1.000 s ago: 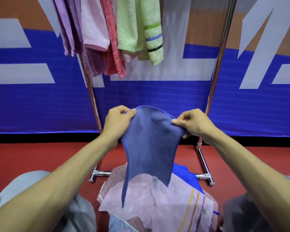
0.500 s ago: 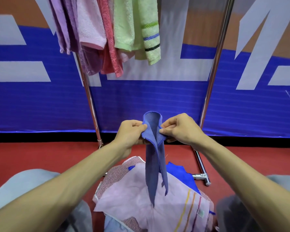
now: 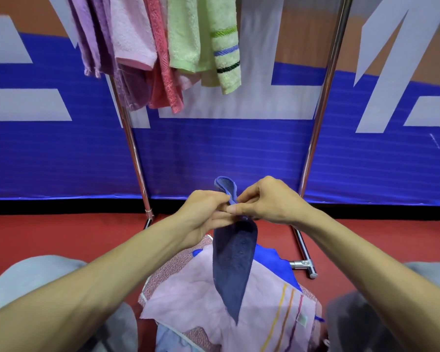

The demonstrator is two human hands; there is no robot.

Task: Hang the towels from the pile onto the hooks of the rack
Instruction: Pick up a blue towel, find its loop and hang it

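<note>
Both the left hand (image 3: 205,214) and the right hand (image 3: 266,200) pinched the top of the folded blue towel (image 3: 235,260), which hung in the air above the pile (image 3: 214,301) of towels, below the towels already on the rack (image 3: 323,97).

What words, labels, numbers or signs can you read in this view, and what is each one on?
No text can be read as a whole word.
On the blue banner: big pale shapes, perhaps parts of letters, cut off by the frame; unreadable.
On the pale green tag of the pink striped towel in the pile: too small to read.
On the dark blue towel and the hanging green towel: no print seen.
</note>
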